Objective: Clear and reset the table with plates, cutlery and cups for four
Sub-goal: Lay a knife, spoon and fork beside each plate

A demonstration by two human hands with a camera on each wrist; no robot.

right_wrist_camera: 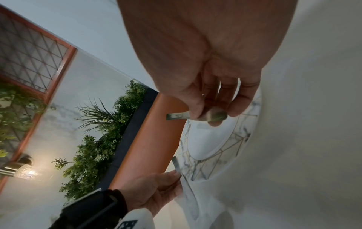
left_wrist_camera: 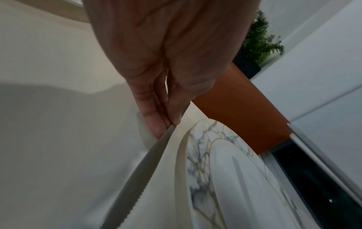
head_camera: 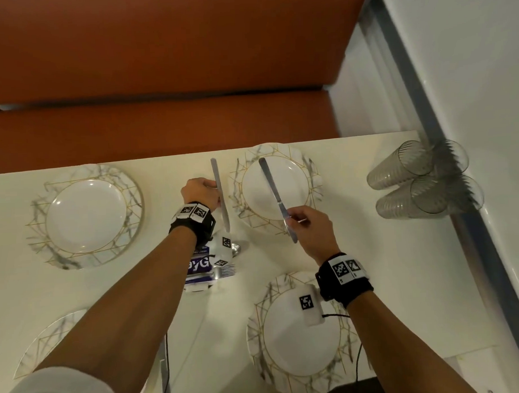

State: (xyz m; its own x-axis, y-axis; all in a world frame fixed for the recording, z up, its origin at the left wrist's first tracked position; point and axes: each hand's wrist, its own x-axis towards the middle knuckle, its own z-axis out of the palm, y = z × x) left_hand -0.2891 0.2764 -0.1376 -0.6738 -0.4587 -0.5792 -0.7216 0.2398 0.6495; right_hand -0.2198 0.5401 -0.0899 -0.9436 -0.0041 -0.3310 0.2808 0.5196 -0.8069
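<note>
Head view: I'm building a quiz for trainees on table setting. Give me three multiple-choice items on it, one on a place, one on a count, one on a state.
1. Where do the clear cups lie?
A. far right, by the wall
B. on a plate
C. on the bench

2. How many plates show?
A. two
B. four
C. six

3. What does the left hand do?
A. rests flat
B. holds a knife
C. lifts a cup

Answers:
1 A: they lie on their sides at the table's right edge.
2 B: two far, two near.
3 B: its fingers pinch the left knife beside the far right plate; the right hand holds the right knife.
</note>
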